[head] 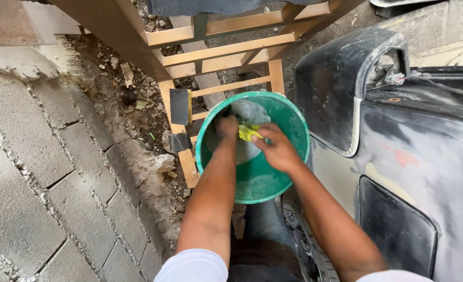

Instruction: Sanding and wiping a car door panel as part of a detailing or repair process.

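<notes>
- Two bare forearms are reaching up from the bottom edge; the white sleeves are getting cut off by the frame there.
- The right hand (277,149) is pinching one small yellow-green cloth (248,132) with curled fingers, just at its 10 o'clock.
- The left hand (226,127) is closing into a fist beside the cloth; whether it is gripping a corner of it is hard to make out.
- Both hands are working inside one round green plastic bucket (289,117), with cloudy grey water pooling at its bottom.
- At the bucket's 3 o'clock, one dusty black car body panel (414,151) is running out of frame.
- At 12 o'clock, a tan wooden slatted frame (226,51) is standing over rubble, its top hidden; two dark flat sanding blocks (179,106) are leaning on it.
- At 9 o'clock, grey concrete paving blocks (43,172) are lying.
</notes>
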